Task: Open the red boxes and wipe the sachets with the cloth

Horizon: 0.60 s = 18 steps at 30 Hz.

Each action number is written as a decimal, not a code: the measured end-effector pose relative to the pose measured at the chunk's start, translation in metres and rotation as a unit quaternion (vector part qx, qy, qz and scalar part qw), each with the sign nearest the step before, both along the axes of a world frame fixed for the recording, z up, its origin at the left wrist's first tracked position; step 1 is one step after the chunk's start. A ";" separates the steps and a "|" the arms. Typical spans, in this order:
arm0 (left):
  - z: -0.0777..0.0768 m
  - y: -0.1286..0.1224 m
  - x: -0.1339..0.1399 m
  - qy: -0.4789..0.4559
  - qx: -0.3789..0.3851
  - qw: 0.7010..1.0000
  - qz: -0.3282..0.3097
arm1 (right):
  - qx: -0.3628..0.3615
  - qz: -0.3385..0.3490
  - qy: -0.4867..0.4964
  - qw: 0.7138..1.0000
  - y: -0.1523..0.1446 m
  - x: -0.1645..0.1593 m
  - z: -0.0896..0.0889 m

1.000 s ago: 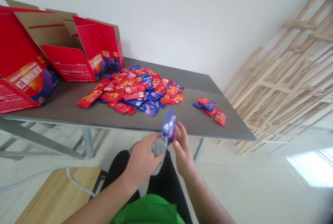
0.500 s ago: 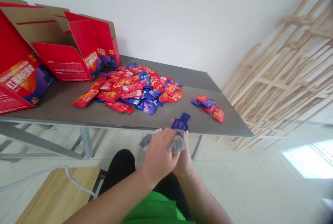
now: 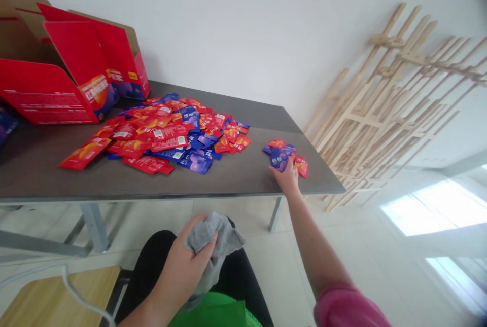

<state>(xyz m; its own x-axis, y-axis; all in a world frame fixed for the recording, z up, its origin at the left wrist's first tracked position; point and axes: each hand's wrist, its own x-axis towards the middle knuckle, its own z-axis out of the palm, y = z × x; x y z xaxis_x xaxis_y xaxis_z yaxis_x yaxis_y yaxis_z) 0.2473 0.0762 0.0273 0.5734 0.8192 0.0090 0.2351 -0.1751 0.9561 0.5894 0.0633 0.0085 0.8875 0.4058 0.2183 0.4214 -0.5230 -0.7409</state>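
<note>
A crumpled grey cloth [image 3: 218, 243] is gripped in my left hand [image 3: 190, 256], above my lap and in front of the table edge. My right hand [image 3: 287, 177] reaches to the table's right end, its thumb and fingers on a blue sachet [image 3: 279, 160] with white lettering. That sachet lies over a small group of red and blue sachets, with a red sachet [image 3: 302, 166] just right of my fingers. Farther left spreads a big loose pile of red and blue sachets [image 3: 167, 134].
Open red cardboard boxes [image 3: 45, 94] stand on the grey table [image 3: 243, 180] at the left. Wooden racks [image 3: 365, 114] lean by the wall at right. Below left are a wooden stool [image 3: 76, 296] and a white cable [image 3: 72, 291].
My hands have parted. The right carried the blue sachet out to the small group on the right; the left drew back toward my lap with the cloth. The view has shifted right.
</note>
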 end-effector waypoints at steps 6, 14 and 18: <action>-0.003 0.000 -0.001 -0.009 0.001 1.000 0.009 | -0.073 0.034 -0.178 0.981 0.006 -0.005 -0.006; -0.001 0.010 -0.004 -0.025 -0.019 0.997 0.064 | -0.053 0.281 -0.056 0.957 0.109 -0.045 0.001; 0.003 0.011 -0.006 -0.028 -0.023 0.997 0.066 | -0.048 0.258 0.018 0.965 0.164 -0.055 0.000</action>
